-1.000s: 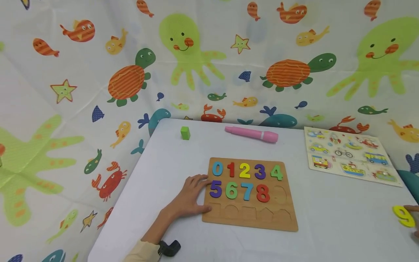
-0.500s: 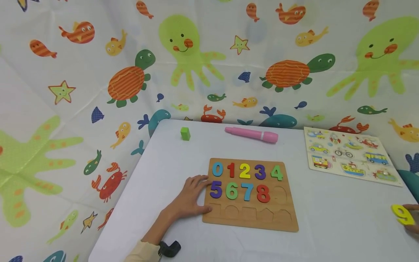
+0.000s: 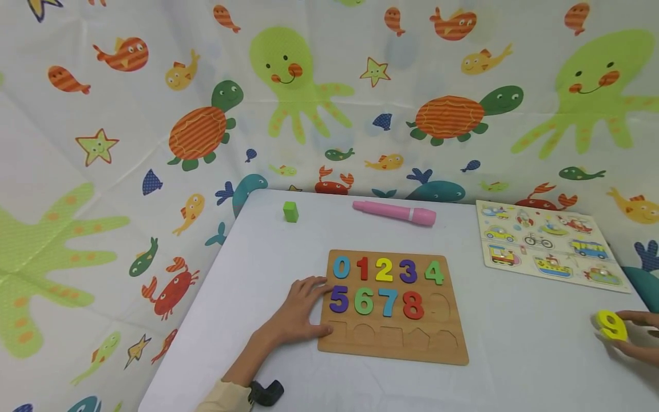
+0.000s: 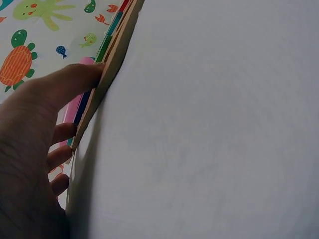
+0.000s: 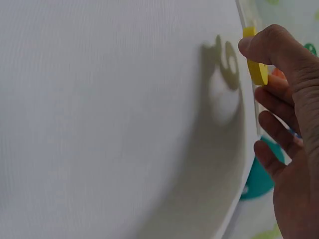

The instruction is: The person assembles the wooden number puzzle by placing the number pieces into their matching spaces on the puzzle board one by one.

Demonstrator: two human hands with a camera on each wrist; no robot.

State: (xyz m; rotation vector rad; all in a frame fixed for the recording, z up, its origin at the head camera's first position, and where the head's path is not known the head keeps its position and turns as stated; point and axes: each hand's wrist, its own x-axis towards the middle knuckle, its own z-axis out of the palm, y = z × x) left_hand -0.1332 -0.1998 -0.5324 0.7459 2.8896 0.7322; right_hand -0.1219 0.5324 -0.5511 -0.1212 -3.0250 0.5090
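Note:
A wooden number puzzle board (image 3: 381,356) lies flat, with coloured digits 0 to 8 in its upper two rows. The cut-out right of the red 8 (image 3: 413,305) holds no piece. At the board's left edge my left hand (image 3: 298,312) rests with thumb and fingers spread, touching the rim; the left wrist view shows the thumb against the board's side (image 4: 112,69). On the far right my right hand (image 3: 640,335) pinches a yellow number 9 (image 3: 611,326) between thumb and fingers. In the right wrist view that yellow piece (image 5: 256,62) is edge-on above the table, casting a shadow.
Toward the back stand a green block (image 3: 290,212) and a pink marker-shaped object (image 3: 393,212). A vehicle picture puzzle (image 3: 551,246) lies at the back right. Sea-animal cloth (image 3: 329,68) hangs behind the white table (image 3: 530,343).
My right hand has come further into view from the right edge, carrying the yellow 9 leftward and slightly up in the picture. The left hand stays on the board's edge.

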